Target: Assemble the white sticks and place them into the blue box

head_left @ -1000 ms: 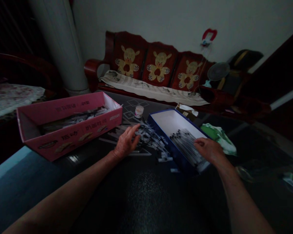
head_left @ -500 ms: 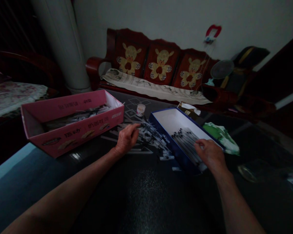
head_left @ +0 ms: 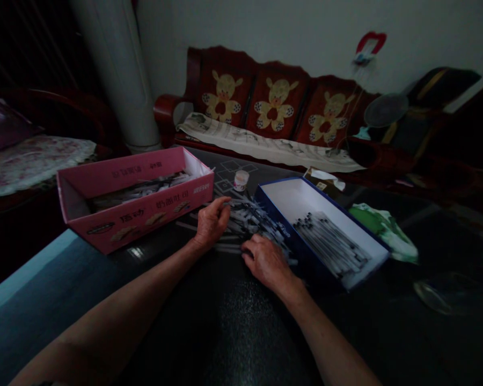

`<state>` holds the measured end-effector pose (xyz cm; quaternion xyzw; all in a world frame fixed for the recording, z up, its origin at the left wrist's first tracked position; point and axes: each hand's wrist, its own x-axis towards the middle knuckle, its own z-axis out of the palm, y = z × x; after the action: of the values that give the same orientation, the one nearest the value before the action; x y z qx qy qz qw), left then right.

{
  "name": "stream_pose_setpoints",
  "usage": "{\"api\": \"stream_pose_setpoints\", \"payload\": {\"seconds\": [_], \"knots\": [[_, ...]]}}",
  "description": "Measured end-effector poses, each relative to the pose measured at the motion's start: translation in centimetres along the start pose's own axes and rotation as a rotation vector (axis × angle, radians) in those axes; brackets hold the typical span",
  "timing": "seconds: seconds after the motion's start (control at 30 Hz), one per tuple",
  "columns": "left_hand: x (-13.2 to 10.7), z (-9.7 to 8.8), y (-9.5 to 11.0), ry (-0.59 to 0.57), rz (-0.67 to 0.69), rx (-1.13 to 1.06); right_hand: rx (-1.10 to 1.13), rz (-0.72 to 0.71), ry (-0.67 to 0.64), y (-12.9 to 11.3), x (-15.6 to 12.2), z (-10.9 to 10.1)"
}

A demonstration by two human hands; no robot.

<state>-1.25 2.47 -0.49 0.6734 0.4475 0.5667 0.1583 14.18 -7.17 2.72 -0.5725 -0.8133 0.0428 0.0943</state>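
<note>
My left hand (head_left: 212, 221) is closed, thumb against curled fingers, above the left part of a loose pile of clear and white pen parts (head_left: 251, 217); whatever it pinches is too small and dark to make out. Low at the pile's near edge, my right hand (head_left: 268, 260) has bent fingers with a gap between thumb and forefinger, and nothing shows in it. To its right stands a blue box (head_left: 279, 185) with a white inside. Slim clear pens with dark tips (head_left: 330, 241) lie side by side in its near half.
A long pink box (head_left: 145, 212) at the left holds more thin sticks. Behind the pile stands a small white tub (head_left: 241, 180). A green and white packet (head_left: 386, 230) lies right of the blue box. A wooden sofa (head_left: 245, 128) is beyond the dark table (head_left: 233, 332).
My right hand has moved left from over the blue box to the pile's near edge. My left hand stays closed by the pile. The view has turned slightly left.
</note>
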Motion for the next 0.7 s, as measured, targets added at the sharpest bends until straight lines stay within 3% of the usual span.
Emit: {"api": "stream_pose_setpoints", "payload": {"seconds": [0.17,0.27,0.33,0.4,0.47,0.53,0.7], "knots": [[0.0,0.0,0.0,0.000,-0.074,-0.124,0.090,-0.013,0.045,1.3,-0.2,-0.4],[0.1,-0.2,0.4,0.020,-0.192,-0.284,0.218,0.061,0.196,2.4,0.2,-1.2],[0.2,-0.4,0.9,-0.044,-0.269,-0.408,0.327,0.120,0.337,2.7,0.6,-1.5],[0.2,-0.4,1.4,-0.212,-0.317,-0.514,0.440,0.156,0.426,2.6,0.8,-1.2],[0.1,-0.3,2.0,-0.392,-0.338,-0.583,0.524,0.164,0.436,2.0,1.0,-0.6],[0.0,-0.3,2.2,-0.473,-0.381,-0.633,0.564,0.128,0.406,1.5,1.1,0.0],[0.6,-0.5,2.0,-0.436,-0.588,-0.792,0.366,-0.057,0.362,2.4,1.2,0.6]]}}
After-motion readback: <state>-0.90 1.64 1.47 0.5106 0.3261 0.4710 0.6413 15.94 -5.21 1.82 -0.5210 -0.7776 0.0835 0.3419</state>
